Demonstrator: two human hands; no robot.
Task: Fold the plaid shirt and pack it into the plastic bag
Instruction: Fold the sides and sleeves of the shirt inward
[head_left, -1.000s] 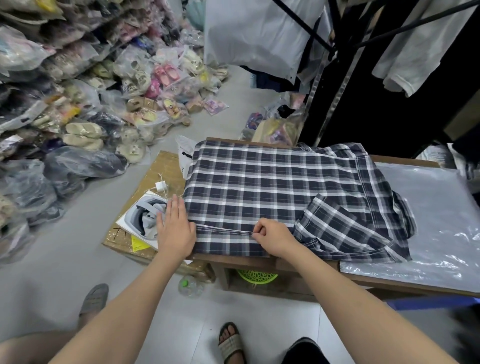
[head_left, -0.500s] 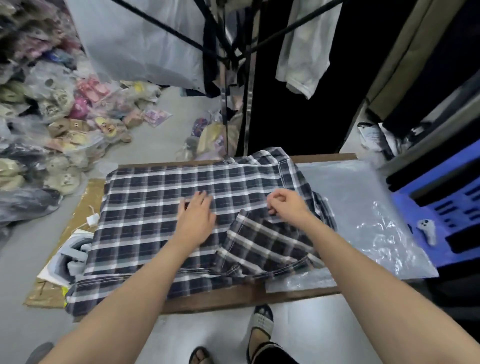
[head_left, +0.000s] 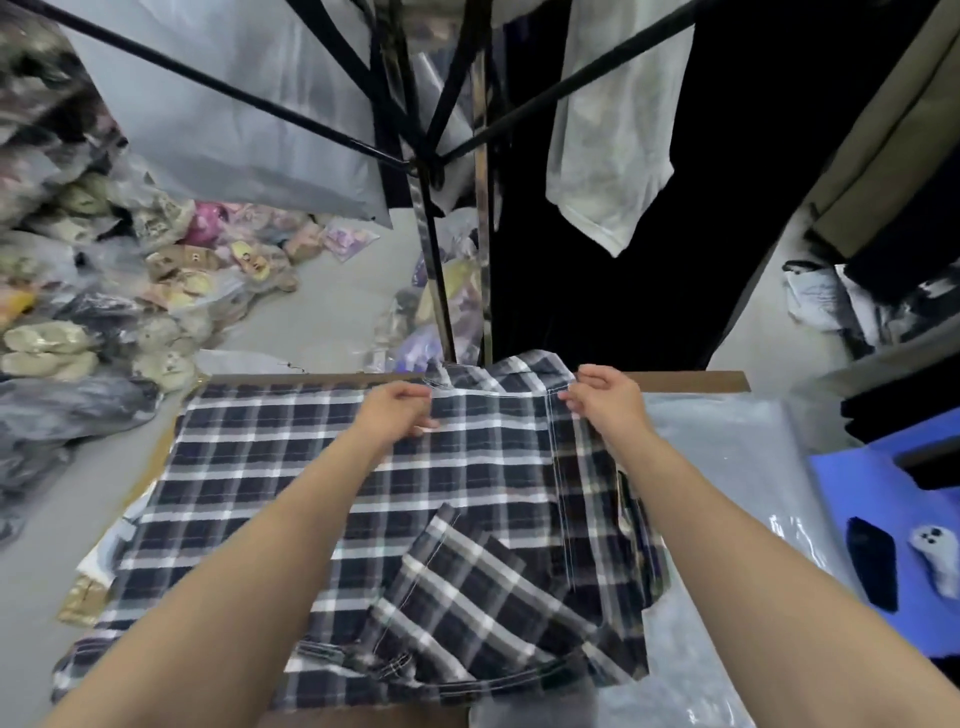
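The dark blue and white plaid shirt (head_left: 291, 483) lies spread face down on a wooden table (head_left: 691, 382), with one sleeve folded over its near right part. My left hand (head_left: 397, 413) pinches the fabric at the far edge near the collar. My right hand (head_left: 602, 397) grips the far right shoulder area of the shirt. The clear plastic bag (head_left: 727, 467) lies flat on the table to the right, partly under the shirt's right side.
A black clothes rack (head_left: 421, 161) with hanging garments stands just behind the table. Bagged slippers (head_left: 78, 291) are piled on the floor at left. A blue plastic stool (head_left: 883, 499) at right carries a white controller (head_left: 935, 553) and a dark object.
The camera has swung right and up. Both hands have moved from the near edge, over the middle of the shirt, to its far collar edge and taken hold of the fabric there.
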